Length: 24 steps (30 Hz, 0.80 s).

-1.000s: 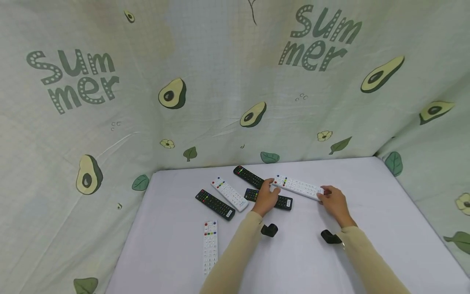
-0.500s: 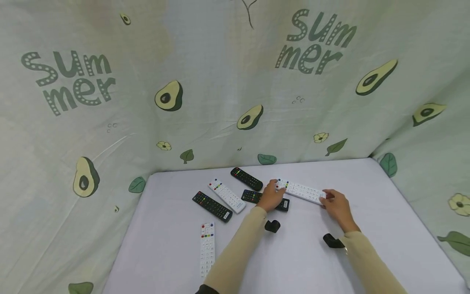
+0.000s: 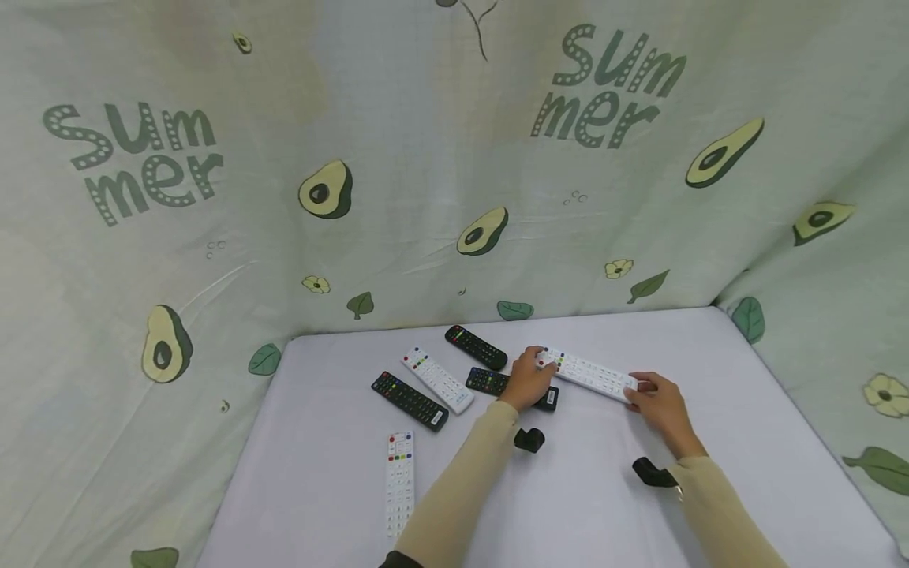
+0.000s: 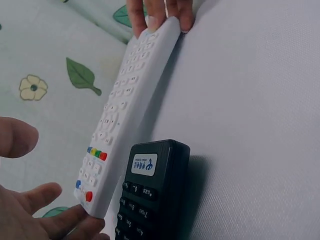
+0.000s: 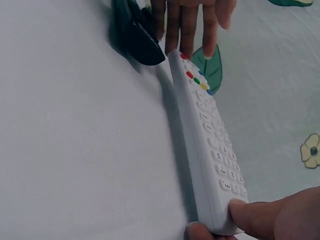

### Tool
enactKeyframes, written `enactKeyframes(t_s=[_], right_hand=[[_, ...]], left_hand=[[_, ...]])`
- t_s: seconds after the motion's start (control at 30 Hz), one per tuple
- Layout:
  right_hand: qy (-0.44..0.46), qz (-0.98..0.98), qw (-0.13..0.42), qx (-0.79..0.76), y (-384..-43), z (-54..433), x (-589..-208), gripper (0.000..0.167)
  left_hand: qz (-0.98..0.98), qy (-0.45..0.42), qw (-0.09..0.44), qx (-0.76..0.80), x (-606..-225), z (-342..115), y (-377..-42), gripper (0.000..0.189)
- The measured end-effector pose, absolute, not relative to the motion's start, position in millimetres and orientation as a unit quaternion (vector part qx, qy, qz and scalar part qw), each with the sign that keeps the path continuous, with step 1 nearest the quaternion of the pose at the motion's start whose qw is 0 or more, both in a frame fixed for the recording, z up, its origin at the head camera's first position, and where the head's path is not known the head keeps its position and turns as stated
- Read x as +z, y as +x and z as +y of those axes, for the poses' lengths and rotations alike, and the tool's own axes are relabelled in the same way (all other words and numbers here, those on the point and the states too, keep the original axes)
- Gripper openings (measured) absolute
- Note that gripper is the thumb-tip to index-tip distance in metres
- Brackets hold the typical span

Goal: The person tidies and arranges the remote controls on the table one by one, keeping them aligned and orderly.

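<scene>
A white remote control point(image 3: 591, 375) with coloured buttons lies slantwise at the back of the table, between both hands. My right hand point(image 3: 660, 406) pinches its right end, the thumb point(image 5: 255, 215) on the keypad side and a fingertip at the underside. At the other end, my left hand point(image 3: 527, 380) has its fingertips touching the remote's edge; the thumb point(image 4: 19, 137) stands apart from it. Below the left hand lies a black remote point(image 3: 486, 380) with a white label, its middle hidden by that hand. In the left wrist view this black remote point(image 4: 155, 185) sits beside the white one.
To the left lie another black remote point(image 3: 476, 347), a white remote point(image 3: 437, 380), a third black one point(image 3: 409, 401) and a white one point(image 3: 400, 481) partly behind the left sleeve. Patterned cloth point(image 3: 398, 260) hangs behind the white table point(image 3: 319, 473). Black wrist mounts point(image 3: 529, 440) stick out below the hands.
The white remote between the hands has shifted right and slightly nearer, its right end most. Both hands moved along with it. The head view tilted a little.
</scene>
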State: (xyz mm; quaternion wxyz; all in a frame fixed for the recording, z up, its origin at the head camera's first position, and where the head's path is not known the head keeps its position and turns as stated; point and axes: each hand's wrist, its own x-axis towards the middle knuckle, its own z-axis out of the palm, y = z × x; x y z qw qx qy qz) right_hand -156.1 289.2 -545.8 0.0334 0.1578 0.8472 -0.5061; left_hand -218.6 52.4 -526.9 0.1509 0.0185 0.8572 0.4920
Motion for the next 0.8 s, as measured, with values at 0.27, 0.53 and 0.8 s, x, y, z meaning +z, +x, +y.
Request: enactKeyframes(t_s=[0.27,0.53,0.8], right_hand=[[0.154,0.842,0.053,-0.514,-135,283,-536,0.052],[0.123,0.821,0.071,-0.553,-117,268,-528,0.052],[0.111,0.802,0.098,-0.578,-103,244,-527,0.051]], left_hand=[[0.838,0.027,0.098,0.536,-522,38,-210,0.044],[0.828,0.044,0.074,0.554,-518,13,-204,0.041],[0.825,0.041,0.061,0.561,-512,-18,-192,0.033]])
